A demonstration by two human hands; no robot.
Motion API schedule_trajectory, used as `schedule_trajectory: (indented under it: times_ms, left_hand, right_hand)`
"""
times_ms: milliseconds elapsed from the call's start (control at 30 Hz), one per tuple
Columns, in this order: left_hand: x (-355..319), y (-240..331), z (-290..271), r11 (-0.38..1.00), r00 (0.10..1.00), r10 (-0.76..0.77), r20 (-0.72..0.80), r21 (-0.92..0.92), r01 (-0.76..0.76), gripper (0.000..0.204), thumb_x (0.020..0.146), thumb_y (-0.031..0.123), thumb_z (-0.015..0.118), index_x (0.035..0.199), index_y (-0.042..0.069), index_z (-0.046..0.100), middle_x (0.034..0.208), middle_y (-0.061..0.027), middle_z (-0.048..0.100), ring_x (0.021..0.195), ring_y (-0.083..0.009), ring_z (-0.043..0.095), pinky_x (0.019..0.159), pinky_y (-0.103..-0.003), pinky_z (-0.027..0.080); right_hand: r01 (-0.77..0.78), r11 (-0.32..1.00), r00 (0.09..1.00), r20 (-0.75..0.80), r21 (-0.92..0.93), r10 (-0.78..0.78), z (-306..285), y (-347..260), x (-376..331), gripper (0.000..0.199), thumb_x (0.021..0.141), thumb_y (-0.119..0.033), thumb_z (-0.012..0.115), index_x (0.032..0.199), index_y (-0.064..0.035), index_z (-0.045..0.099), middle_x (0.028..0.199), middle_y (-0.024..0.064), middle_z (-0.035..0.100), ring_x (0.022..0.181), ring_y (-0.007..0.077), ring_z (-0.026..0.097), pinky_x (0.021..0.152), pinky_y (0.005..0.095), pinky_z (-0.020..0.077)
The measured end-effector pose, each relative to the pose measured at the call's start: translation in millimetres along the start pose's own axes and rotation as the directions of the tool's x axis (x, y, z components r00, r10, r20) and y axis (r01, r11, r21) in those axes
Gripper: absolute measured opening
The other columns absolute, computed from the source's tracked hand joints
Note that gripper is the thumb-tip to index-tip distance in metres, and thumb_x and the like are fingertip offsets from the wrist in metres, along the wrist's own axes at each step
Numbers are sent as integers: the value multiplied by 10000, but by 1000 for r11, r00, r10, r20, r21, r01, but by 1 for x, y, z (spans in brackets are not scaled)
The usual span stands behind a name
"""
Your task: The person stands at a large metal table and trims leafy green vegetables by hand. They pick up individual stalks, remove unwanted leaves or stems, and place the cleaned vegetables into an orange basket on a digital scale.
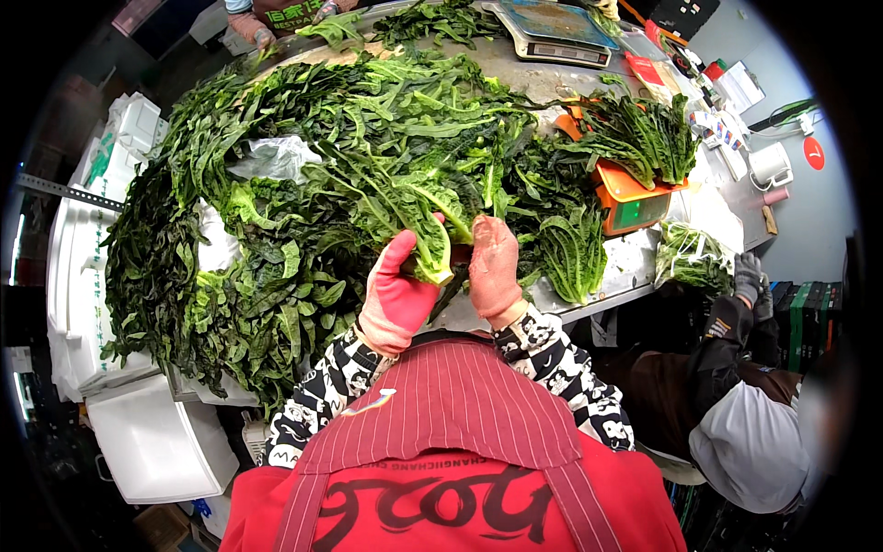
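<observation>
Green, long-leaved vegetable [432,241] is pinched near its pale base by the pink-gloved left hand [397,299], before a dark leafy heap [276,294] on the silvery tabletop [630,252]. Beside it is the pink-gloved right hand [495,269]; I cannot tell whether its grip pinches anything. Two-handed handling of this piece seems underway; the next move calls for a steady left pinch.

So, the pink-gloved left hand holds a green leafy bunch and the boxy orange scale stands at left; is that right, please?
Almost: the pink-gloved left hand holds that bunch, but the head view shows the orange scale at right.
</observation>
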State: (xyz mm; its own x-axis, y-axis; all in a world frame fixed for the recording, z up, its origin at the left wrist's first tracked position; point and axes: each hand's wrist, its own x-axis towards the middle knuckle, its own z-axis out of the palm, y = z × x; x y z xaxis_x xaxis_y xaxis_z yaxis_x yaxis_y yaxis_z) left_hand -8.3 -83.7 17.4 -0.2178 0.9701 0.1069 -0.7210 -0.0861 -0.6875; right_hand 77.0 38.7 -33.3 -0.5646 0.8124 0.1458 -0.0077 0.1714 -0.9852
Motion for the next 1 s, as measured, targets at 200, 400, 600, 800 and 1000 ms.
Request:
schedule_trajectory:
  times_ms: [200,400,600,800,1000]
  left_hand:
    - [-1,-6,3,617,963,267,-25,773,-151,384,951,187,618,1291,15,566,1249,-85,634,1153,-206,597,1048,-359,433]
    - [-4,5,16,-500,729,542,417,858,-120,319,966,268,623,1160,16,643,1073,-16,668,941,-117,624,849,-287,485]
    - [-6,4,5,186,840,542,-14,977,-104,263,912,232,707,1096,50,662,999,8,664,837,-101,617,773,-276,506]
    - [0,-20,16,64,832,555,-27,998,-10,251,897,180,711,1106,47,667,1033,-25,685,906,-160,659,819,-322,530]
    - [0,1,-2,189,799,600,-43,978,-90,241,919,173,679,1091,6,659,1031,-77,681,926,-196,668,838,-357,557]
  right_hand:
    - [33,999,998,57,17,-34,-7,49,18,278,1037,-300,480,928,-54,549,792,-3,560,679,91,521,589,252,446]
    - [124,971,975,209,-204,-81,-19,-27,7,377,960,-352,623,1068,5,564,939,74,629,802,149,635,686,274,504]
    - [572,724,815,368,-385,-447,-5,-83,-5,240,832,-111,707,1016,-5,595,898,161,599,811,339,607,701,402,495]
    - [563,633,826,335,-531,-453,-5,-81,-11,118,870,-40,605,969,-2,554,902,182,577,786,381,580,678,429,478]
    - [60,997,994,86,58,-65,-3,-20,11,226,1028,-208,492,952,1,534,794,60,570,668,152,559,634,302,479]
